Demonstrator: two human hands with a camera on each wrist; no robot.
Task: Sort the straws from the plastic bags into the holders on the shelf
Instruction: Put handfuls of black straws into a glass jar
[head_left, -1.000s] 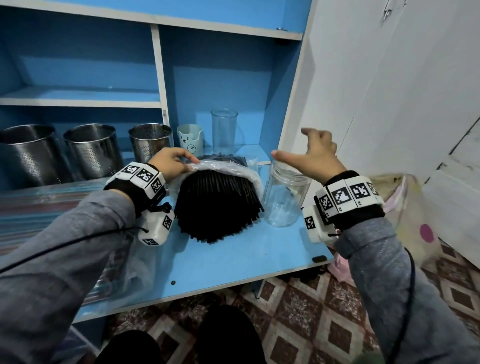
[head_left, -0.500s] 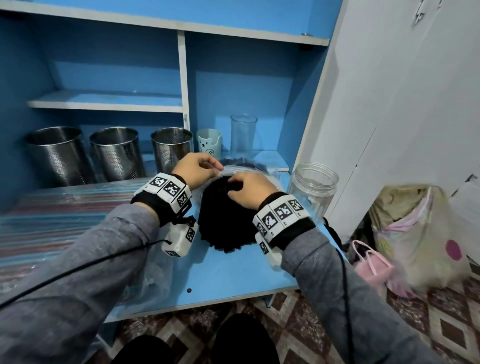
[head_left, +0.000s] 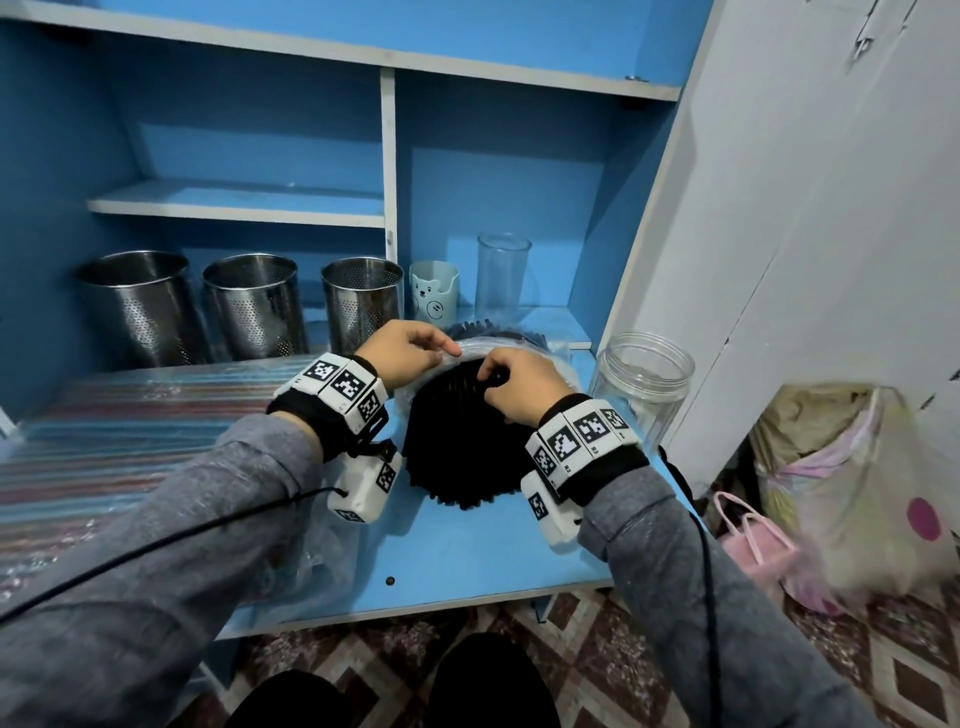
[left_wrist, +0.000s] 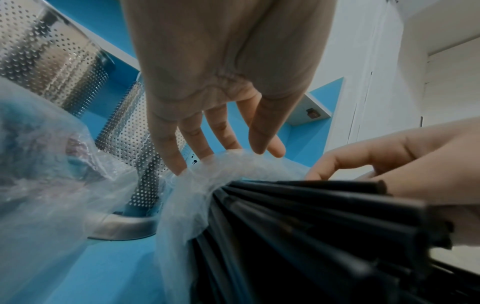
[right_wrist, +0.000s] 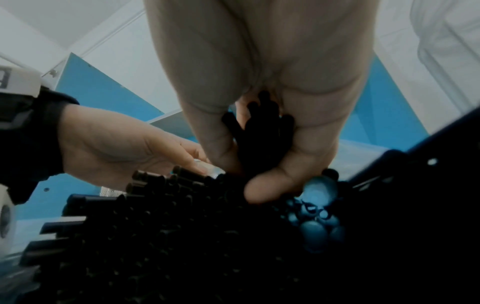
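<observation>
Here, blue shelf (head_left: 467, 545) — patterned, perhaps tiled, floor (head_left: 597, 665).

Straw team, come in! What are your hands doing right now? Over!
Left hand holds the plastic bag open. Right hand pinches a few black straws off the pile. Metal holders wait behind, nothing blocking.

A blue shelf unit (head_left: 519, 171) with white edges fills the back, split by an upright divider (head_left: 388, 156), with a short inner shelf (head_left: 234, 200) on the left. A white cupboard (head_left: 810, 234) stands to its right. The floor (head_left: 597, 670) has brown and cream diamond-patterned tiles. The light is dim and cool.
</observation>
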